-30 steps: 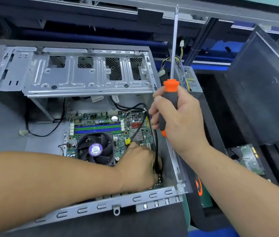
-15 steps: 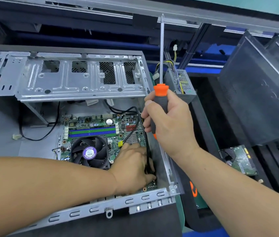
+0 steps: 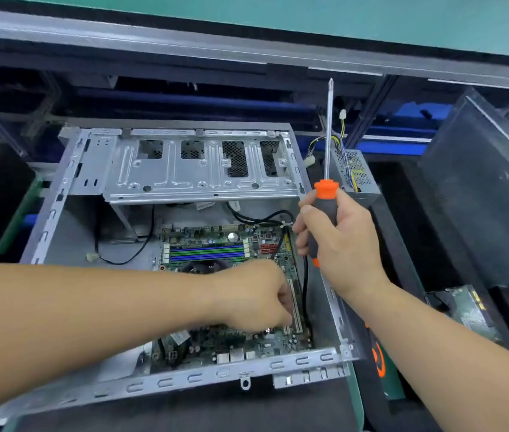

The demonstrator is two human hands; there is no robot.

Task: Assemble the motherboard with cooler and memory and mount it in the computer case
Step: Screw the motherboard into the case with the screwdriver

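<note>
Since half a second ago our left hand (image 3: pixel 256 297) has shifted toward the near right part of the green motherboard (image 3: pixel 231 244), now covering the black fan cooler (image 3: pixel 203 268). Its fingers curl down against the board by the long white expansion slot (image 3: pixel 295 310); whether they pinch anything we cannot tell. Our right hand (image 3: pixel 343 241) clenches the grey-and-orange screwdriver (image 3: pixel 324 207), steel shaft pointing up. Motherboard lies flat inside the open silver metal computer case (image 3: pixel 184 377), blue and green memory sticks (image 3: pixel 206 254) seated. Black cable (image 3: pixel 304 275) runs along the board's right edge. Grey power supply (image 3: pixel 359 179) stands just outside the case.
</note>
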